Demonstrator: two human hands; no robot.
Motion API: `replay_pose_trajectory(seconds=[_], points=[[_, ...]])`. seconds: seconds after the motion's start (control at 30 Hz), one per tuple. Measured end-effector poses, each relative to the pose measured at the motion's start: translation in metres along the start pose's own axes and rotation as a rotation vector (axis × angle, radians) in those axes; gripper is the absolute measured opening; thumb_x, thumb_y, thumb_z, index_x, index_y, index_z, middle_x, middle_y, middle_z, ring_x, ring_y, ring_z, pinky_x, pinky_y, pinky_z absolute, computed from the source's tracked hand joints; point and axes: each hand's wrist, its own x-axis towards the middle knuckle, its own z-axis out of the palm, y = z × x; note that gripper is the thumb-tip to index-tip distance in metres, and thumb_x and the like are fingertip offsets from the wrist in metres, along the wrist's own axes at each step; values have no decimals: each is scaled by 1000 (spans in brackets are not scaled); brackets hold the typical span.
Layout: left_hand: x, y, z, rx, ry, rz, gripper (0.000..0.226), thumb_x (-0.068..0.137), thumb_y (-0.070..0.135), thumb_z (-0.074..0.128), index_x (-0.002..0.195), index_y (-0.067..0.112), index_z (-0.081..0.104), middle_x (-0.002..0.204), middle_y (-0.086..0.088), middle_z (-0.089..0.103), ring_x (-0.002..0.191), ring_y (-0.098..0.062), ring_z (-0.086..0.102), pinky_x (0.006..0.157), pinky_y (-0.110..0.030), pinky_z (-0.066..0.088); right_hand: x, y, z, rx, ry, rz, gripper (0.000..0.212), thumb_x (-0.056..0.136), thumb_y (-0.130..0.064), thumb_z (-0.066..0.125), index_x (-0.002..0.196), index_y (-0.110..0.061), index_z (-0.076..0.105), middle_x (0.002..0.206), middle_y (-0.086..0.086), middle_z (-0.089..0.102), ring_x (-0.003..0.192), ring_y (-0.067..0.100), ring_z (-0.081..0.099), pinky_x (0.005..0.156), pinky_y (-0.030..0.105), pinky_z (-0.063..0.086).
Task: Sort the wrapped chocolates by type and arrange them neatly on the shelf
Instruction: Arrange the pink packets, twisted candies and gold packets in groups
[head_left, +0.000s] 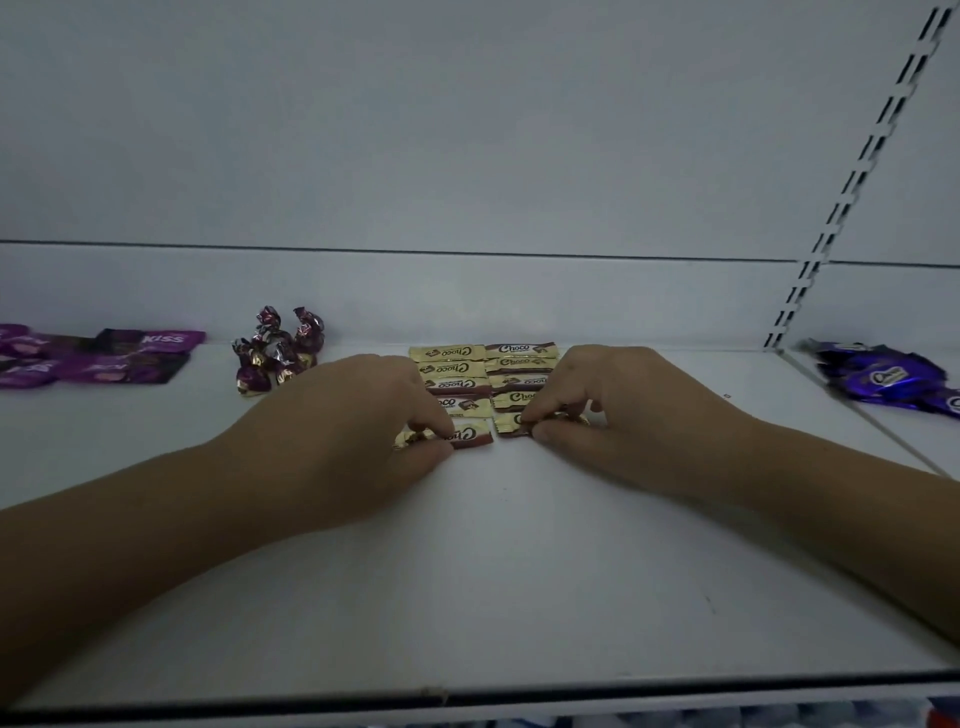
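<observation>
Gold-and-brown Choco bars lie in two neat columns (485, 371) at the middle of the white shelf (493, 561). My left hand (358, 421) pinches the front bar of the left column (470, 435) between thumb and fingers. My right hand (613, 410) pinches the front bar of the right column (511, 425), most of it hidden under my fingers. Both bars lie flat on the shelf.
Several twist-wrapped maroon chocolates (278, 351) are heaped left of the Choco bars. Purple Kiss packets (104, 358) lie at the far left. Blue-wrapped chocolates (888, 376) are piled on the neighbouring shelf at right, past a slotted upright (852, 182).
</observation>
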Motion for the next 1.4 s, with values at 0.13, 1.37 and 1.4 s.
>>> replay_pose_trajectory(seconds=[0.13, 1.37, 1.4], points=[[3, -2, 2, 40, -22, -9, 33, 86, 51, 40, 104, 45, 66, 91, 15, 54, 80, -7, 50, 75, -30, 47, -2, 0, 1, 17, 1, 22, 19, 88, -30, 62, 101, -35, 74, 96, -18, 62, 91, -1, 55, 81, 19, 44], [118, 160, 20, -24, -31, 297, 30, 87, 50, 49, 112, 37, 59, 97, 21, 53, 93, -3, 49, 81, -22, 40, -94, 138, -101, -308, -45, 315, 26, 86, -34, 62, 111, -34, 65, 103, -17, 58, 94, 5, 56, 84, 22, 44], [129, 174, 25, -44, -37, 287, 31, 88, 49, 49, 114, 36, 59, 100, 20, 54, 93, -3, 49, 82, -22, 40, -98, 152, -109, -317, -54, 318, 28, 86, -32, 62, 113, -32, 65, 106, -15, 58, 100, 7, 56, 88, 23, 43]])
